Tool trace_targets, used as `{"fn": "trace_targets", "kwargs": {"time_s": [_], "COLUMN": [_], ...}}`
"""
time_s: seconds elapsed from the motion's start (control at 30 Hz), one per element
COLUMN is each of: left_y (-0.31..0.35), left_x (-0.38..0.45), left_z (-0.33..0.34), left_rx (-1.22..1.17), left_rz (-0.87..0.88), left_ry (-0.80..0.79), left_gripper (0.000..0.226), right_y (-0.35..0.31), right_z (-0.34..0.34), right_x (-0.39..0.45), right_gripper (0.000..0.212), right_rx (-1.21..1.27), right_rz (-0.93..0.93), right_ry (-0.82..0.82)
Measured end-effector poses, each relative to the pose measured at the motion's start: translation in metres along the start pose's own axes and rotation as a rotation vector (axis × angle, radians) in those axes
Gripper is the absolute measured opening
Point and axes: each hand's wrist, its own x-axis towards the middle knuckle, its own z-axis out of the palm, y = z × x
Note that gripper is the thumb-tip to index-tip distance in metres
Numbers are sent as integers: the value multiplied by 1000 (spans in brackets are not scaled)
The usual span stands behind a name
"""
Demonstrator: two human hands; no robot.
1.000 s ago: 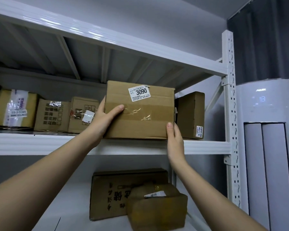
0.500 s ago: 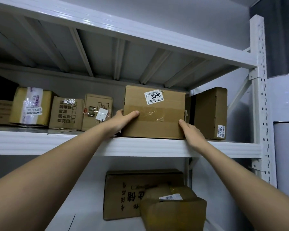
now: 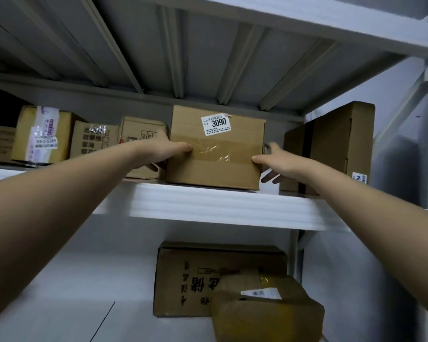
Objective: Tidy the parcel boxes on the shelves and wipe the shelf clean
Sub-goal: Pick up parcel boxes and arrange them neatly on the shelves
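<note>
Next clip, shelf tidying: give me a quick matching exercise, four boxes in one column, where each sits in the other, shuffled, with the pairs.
Things
1. box labelled 3090
2. tall box on its side
3. yellow-taped box
4. large printed carton

Places
A. lower shelf, behind a smaller parcel
B. middle shelf, between both hands
C. middle shelf, far left
D. middle shelf, right end by the upright

Pairs: 1-B, 2-D, 3-C, 4-A

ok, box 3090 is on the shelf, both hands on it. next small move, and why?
Probably let go: the brown cardboard box labelled 3090 rests on the white shelf, in the gap between neighbouring boxes; left hand and right hand flank its sides.
</note>
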Motion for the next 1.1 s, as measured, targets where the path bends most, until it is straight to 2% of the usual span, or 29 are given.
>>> {"fn": "trace_targets", "kwargs": {"time_s": [0.1,0.17,0.23,0.3,0.37,0.43,0.53,0.63,0.77,1.1], "left_y": [10,18,22,24,22,16,-3,-22,-40,-56], "left_x": [12,19,25,36,51,66,90,107,128,141], "left_z": [3,-1,-7,-13,-23,-36,-53,-61,-68,-70], "left_rx": [14,46,97,141,266,368,642,1005,1036,956], "left_rz": [64,135,162,182,237,253,171,74,-17,17], "left_ry": [56,76,72,78,152,246,289,248,163,153], "left_gripper": [100,106,101,83,61,51,56,70,83,86], "right_y": [-7,-15,-22,-27,-31,-37,-44,-46,-48,-52], "right_z": [-9,-13,-13,-13,-11,-8,0,9,14,33], "right_x": [18,29,37,44,52,60,77,90,106,146], "right_gripper": [82,90,93,91,83,75,72,74,80,95], "right_rx": [33,60,1,-86,-126,-134,-164,-187,-215,-278], "right_rz": [-80,-116,-143,-150,-133,-109,-100,-85,-63,-49], "right_ry": [67,83,101,104,67,41,10,-24,-85,-127]}}
